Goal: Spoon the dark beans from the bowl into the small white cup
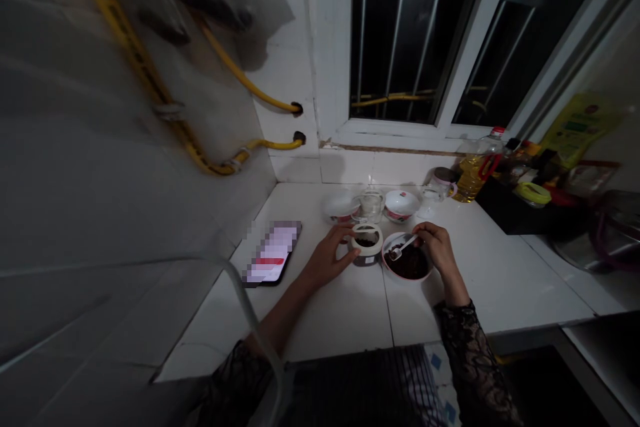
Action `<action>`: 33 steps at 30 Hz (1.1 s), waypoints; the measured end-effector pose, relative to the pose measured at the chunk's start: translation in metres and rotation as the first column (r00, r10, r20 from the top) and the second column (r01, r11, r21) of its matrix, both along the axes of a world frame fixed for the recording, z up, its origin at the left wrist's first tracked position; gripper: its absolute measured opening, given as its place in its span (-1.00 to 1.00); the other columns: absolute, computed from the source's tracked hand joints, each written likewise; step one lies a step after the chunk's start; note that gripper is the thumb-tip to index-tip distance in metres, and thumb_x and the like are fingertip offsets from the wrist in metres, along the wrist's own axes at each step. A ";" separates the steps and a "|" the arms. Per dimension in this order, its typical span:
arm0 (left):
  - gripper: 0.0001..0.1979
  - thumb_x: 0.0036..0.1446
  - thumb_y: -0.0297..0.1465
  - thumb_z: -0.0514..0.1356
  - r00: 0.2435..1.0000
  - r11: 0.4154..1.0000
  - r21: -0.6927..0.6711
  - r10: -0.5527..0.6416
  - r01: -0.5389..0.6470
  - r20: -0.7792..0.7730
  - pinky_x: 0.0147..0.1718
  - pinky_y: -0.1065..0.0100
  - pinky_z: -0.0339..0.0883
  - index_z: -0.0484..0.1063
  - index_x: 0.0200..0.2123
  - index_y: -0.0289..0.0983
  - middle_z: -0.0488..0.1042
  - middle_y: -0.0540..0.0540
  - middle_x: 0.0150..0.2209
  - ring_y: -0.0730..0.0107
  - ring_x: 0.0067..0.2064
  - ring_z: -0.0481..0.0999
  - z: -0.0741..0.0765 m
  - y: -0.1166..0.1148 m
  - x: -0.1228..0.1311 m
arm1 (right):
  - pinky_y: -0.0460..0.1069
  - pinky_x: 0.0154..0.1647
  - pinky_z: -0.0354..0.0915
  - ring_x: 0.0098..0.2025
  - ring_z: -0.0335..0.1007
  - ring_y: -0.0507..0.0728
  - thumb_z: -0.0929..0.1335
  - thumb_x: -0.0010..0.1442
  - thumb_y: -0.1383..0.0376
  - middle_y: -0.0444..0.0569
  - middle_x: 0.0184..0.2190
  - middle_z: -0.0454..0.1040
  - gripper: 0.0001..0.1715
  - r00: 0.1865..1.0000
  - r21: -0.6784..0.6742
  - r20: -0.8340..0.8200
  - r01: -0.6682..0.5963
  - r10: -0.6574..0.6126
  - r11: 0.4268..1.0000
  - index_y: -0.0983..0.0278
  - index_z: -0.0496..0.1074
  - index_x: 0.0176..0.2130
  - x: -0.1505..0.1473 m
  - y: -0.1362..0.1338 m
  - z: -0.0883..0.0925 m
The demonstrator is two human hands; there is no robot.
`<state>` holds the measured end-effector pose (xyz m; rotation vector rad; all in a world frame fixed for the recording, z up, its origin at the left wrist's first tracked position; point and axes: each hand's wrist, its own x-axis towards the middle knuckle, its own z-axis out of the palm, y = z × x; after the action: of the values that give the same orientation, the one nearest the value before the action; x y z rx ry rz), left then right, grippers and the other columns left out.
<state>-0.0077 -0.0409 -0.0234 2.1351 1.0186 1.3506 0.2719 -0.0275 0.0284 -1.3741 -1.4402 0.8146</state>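
Observation:
My left hand [333, 255] is wrapped round a small clear jar [367, 255] with a pale rim, holding it upright on the white tiled counter. Dark contents show through its open top. In my right hand [436, 247] is a small white spoon [404, 245], pinched by its handle. The spoon's head dips into a white bowl [429, 273] beside the jar, which holds a dark, sauce-like food [411, 263]. Some of the dark food seems to be on the spoon.
Behind stand two more bowls, one a white bowl [401, 203], with a glass jar [371, 205] between them. A lit phone [274, 253] lies at left. An oil bottle [475, 170] and a black seasoning box [505, 207] are at right. A pale hose [250, 313] crosses the near left.

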 end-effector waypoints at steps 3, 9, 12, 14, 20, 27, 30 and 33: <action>-0.75 0.23 -0.28 0.25 1.000 1.000 -0.001 0.000 0.000 0.005 -0.06 0.18 0.55 0.39 -0.05 -0.18 0.45 -0.22 0.09 0.13 0.16 0.49 0.000 0.000 0.000 | 0.00 -0.40 0.19 -0.55 0.29 0.11 0.28 -0.09 0.17 -0.16 -0.72 0.36 -0.79 0.999 -0.008 -0.038 0.025 -0.025 1.000 0.22 0.43 -0.49 -0.001 0.000 0.000; -0.75 0.25 -0.27 0.23 1.000 1.000 0.023 0.008 -0.008 0.006 -0.09 0.20 0.55 0.38 -0.04 -0.19 0.44 -0.23 0.10 0.13 0.14 0.50 -0.003 0.002 0.000 | 0.00 -0.41 0.18 -0.56 0.28 0.11 0.28 -0.14 0.14 -0.16 -0.72 0.36 -0.78 0.996 -0.007 -0.076 0.046 -0.047 0.999 0.21 0.43 -0.52 -0.004 -0.002 0.002; -0.75 0.25 -0.27 0.24 1.000 1.000 0.025 0.007 -0.007 0.003 -0.09 0.21 0.55 0.38 -0.03 -0.18 0.45 -0.22 0.09 0.14 0.14 0.50 -0.002 0.002 0.000 | 0.00 -0.42 0.18 -0.56 0.27 0.10 0.29 -0.15 0.15 -0.16 -0.73 0.36 -0.79 0.993 -0.016 -0.095 0.064 -0.065 0.998 0.21 0.44 -0.52 -0.004 -0.002 0.003; -0.75 0.25 -0.27 0.23 1.000 1.000 0.021 0.006 -0.006 0.004 -0.08 0.21 0.55 0.38 -0.04 -0.18 0.45 -0.22 0.08 0.14 0.15 0.50 -0.002 0.002 0.000 | 0.00 -0.42 0.20 -0.57 0.28 0.10 0.30 -0.16 0.15 -0.17 -0.74 0.35 -0.80 0.990 -0.024 -0.120 0.066 -0.068 0.998 0.21 0.44 -0.53 -0.004 -0.001 0.003; -0.75 0.23 -0.29 0.25 1.000 1.000 0.018 -0.006 0.006 0.016 -0.08 0.20 0.55 0.38 -0.04 -0.19 0.44 -0.23 0.09 0.13 0.14 0.50 -0.001 0.001 0.000 | 0.01 -0.36 0.24 -0.56 0.27 0.09 0.35 -0.18 0.16 -0.16 -0.72 0.37 -0.81 0.964 -0.006 -0.255 0.076 -0.075 0.997 0.22 0.46 -0.52 -0.003 0.002 0.006; -0.76 0.24 -0.28 0.25 1.000 1.000 0.010 -0.004 0.004 0.010 -0.09 0.20 0.55 0.39 -0.05 -0.19 0.45 -0.23 0.09 0.12 0.16 0.49 0.000 0.000 0.000 | 0.04 -0.25 0.29 -0.43 0.39 0.14 0.32 0.13 0.10 -0.12 -0.57 0.47 -0.75 0.985 0.265 -0.170 0.082 -0.037 0.961 0.22 0.47 -0.34 -0.029 -0.002 0.009; -0.76 0.24 -0.29 0.25 1.000 1.000 0.014 -0.003 0.003 0.006 -0.09 0.20 0.54 0.38 -0.05 -0.20 0.44 -0.24 0.10 0.13 0.13 0.50 0.001 0.000 0.000 | 0.11 -0.08 0.29 -0.29 0.44 0.17 0.27 0.28 0.19 -0.06 -0.45 0.54 -0.76 0.988 0.513 0.150 -0.100 0.025 0.852 0.19 0.50 -0.29 -0.043 -0.010 0.009; -0.75 0.24 -0.31 0.24 1.000 1.000 0.021 -0.009 0.008 0.014 -0.07 0.20 0.54 0.38 -0.04 -0.19 0.45 -0.23 0.10 0.15 0.12 0.51 0.001 -0.001 0.000 | 0.17 0.07 0.24 -0.29 0.43 0.16 0.24 0.32 0.31 -0.07 -0.41 0.56 -0.74 0.900 0.607 0.428 -0.358 0.088 0.709 0.17 0.51 -0.27 -0.047 -0.015 0.009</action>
<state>-0.0079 -0.0416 -0.0223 2.1402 0.9930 1.3764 0.2248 -0.0420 0.0374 -0.7978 -1.9785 0.1032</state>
